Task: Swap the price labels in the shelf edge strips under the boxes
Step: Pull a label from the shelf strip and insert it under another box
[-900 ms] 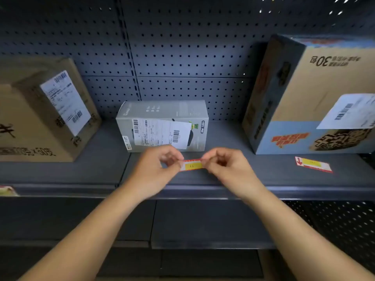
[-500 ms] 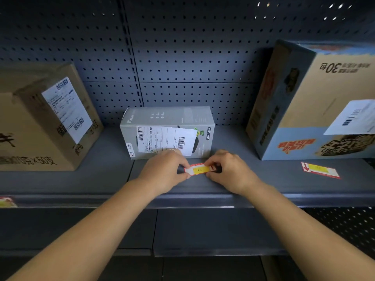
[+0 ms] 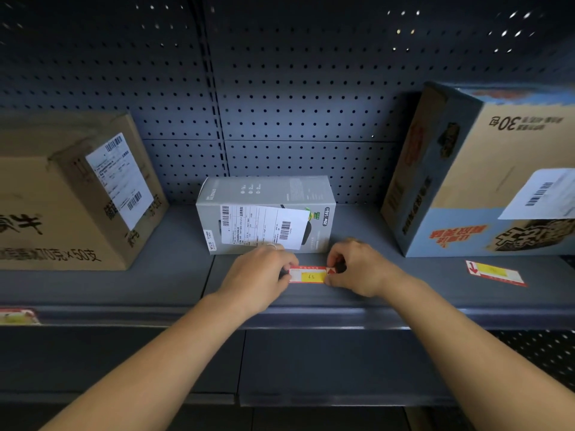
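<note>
A red and yellow price label lies low over the grey shelf, just in front of the small grey box. My left hand pinches its left end and my right hand pinches its right end. A second red and yellow label lies flat on the shelf in front of the large blue and tan box. A third label sits in the shelf edge strip at the far left, under the brown carton.
A perforated back panel rises behind the boxes. Bare shelf shows between the boxes. A lower shelf lies in shadow under my forearms.
Both hands have carried the label forward and down, from above the shelf edge onto the shelf in front of the grey box. The view has drifted downward slightly.
</note>
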